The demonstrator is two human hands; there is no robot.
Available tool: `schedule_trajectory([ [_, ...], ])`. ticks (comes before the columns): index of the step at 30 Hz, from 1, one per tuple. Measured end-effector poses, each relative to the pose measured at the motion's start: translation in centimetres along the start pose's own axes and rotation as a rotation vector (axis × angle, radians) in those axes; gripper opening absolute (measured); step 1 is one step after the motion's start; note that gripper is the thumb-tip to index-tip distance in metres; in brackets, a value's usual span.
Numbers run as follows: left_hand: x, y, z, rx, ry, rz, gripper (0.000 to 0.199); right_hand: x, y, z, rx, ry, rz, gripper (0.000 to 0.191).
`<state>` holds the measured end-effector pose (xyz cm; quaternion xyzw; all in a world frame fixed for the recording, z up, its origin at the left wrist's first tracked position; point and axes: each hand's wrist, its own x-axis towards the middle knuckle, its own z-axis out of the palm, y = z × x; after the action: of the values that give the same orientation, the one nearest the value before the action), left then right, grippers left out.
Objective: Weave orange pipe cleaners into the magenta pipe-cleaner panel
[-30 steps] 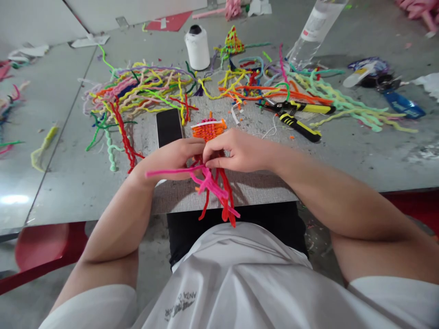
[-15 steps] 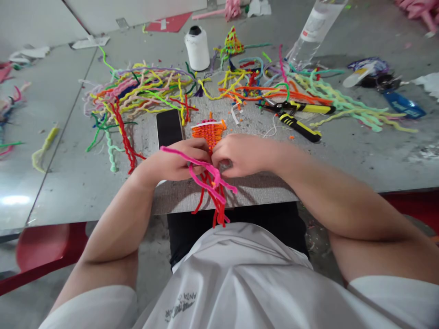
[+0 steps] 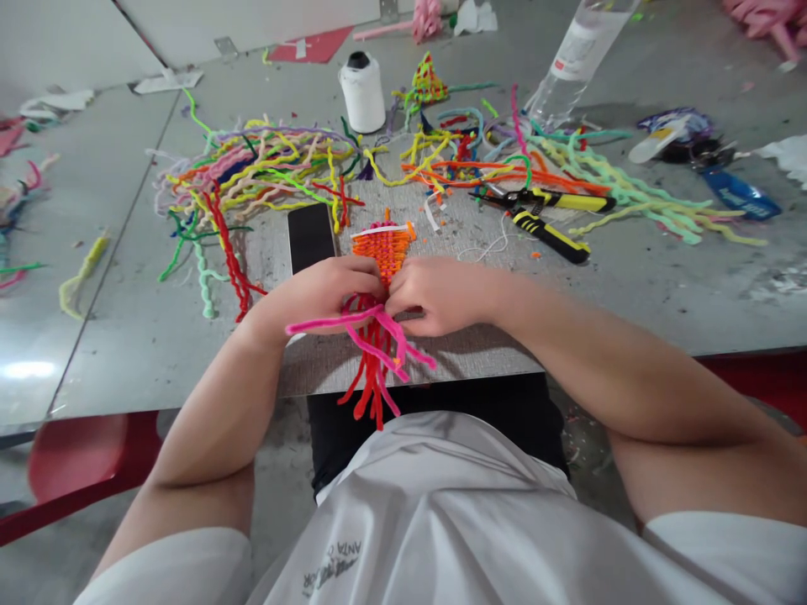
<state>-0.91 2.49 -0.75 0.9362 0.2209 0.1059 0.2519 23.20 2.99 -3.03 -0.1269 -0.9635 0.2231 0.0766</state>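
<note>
Between my hands lies a woven piece of orange and pink pipe cleaners [image 3: 386,245], with a white strip across its far end. Red and pink loose ends [image 3: 373,370] fan out from its near end over the table edge. My left hand [image 3: 334,292] is closed on the piece's left side, fingertips at the weave. My right hand [image 3: 435,294] pinches at its right side, close against the left fingers. A bright pink pipe cleaner [image 3: 328,323] crosses below my fingers and sticks out leftward. The exact grip points are hidden behind my fingers.
A phone [image 3: 311,237] lies beside my left hand. Yellow-black pliers [image 3: 547,212] rest to the right. Behind are heaps of pipe cleaners [image 3: 252,168], a white thread spool [image 3: 362,92], a woven yellow-red triangle [image 3: 429,81] and a clear bottle [image 3: 577,59].
The pink pipe cleaner's left end has swung down, from slanting upward to nearly level. The red loose ends have spread and shifted left. Both hands stay close together at the weave.
</note>
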Motion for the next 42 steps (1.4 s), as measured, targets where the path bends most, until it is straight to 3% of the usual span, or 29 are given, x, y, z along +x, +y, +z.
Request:
schedule_trajectory([
  [8,0.0,0.1,0.1,-0.041,-0.035,-0.063,0.021,0.0,-0.6,-0.1,-0.026,-0.090,0.040,0.007],
  [14,0.0,0.3,0.1,-0.065,-0.045,-0.080,0.014,0.1,-0.6,-0.2,-0.017,-0.151,0.062,0.008],
  [17,0.0,0.4,0.1,-0.073,-0.029,-0.074,0.013,-0.1,-0.5,-0.4,0.054,-0.071,0.097,0.009],
  [23,0.1,0.0,0.5,0.000,-0.052,0.003,0.018,-0.6,0.2,-0.7,0.209,0.241,0.020,0.009],
  [32,0.2,-0.1,0.4,-0.049,-0.054,-0.035,0.020,-0.1,0.7,0.2,0.184,0.222,-0.051,0.016],
  [35,0.1,0.1,0.3,0.014,-0.035,-0.109,0.019,0.1,0.8,0.8,0.070,0.305,-0.048,0.023],
  [39,0.0,0.8,0.4,0.005,0.017,-0.332,0.030,0.6,0.7,1.9,-0.088,0.469,-0.077,0.030],
  [42,0.0,1.1,0.9,-0.034,0.083,-0.392,0.034,0.9,0.4,2.5,-0.140,0.548,-0.114,0.030],
])
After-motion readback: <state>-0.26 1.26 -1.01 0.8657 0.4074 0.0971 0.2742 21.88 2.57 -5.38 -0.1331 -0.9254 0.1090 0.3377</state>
